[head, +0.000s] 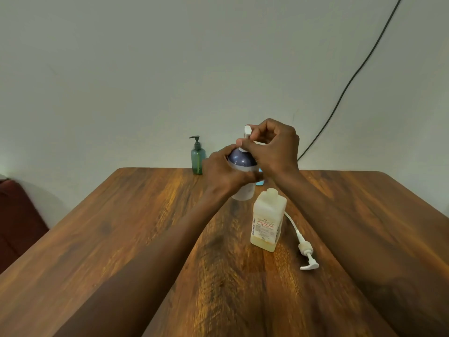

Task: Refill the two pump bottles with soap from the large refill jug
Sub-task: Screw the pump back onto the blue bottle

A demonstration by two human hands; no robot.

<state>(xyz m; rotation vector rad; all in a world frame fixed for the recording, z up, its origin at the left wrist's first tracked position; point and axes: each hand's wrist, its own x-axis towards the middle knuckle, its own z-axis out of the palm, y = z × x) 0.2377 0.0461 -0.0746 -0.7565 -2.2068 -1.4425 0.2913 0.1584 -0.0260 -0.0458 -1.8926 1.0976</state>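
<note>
Left hand (224, 172) fingers wrap the blue pump bottle (243, 159); right hand (275, 148) fingers pinch its white pump head (247, 130). Just nearer than the fingers, an uncapped square bottle (267, 220) stands on the bench (116, 239).

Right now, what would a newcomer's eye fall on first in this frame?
Both hands meet over the far half of the table: the left hand holds the dark-topped pump bottle while the right hand curls round its white pump. In front stands an open square pale bottle, a loose pump lying on the table to its right. A small green pump bottle stands at the far edge.
</note>
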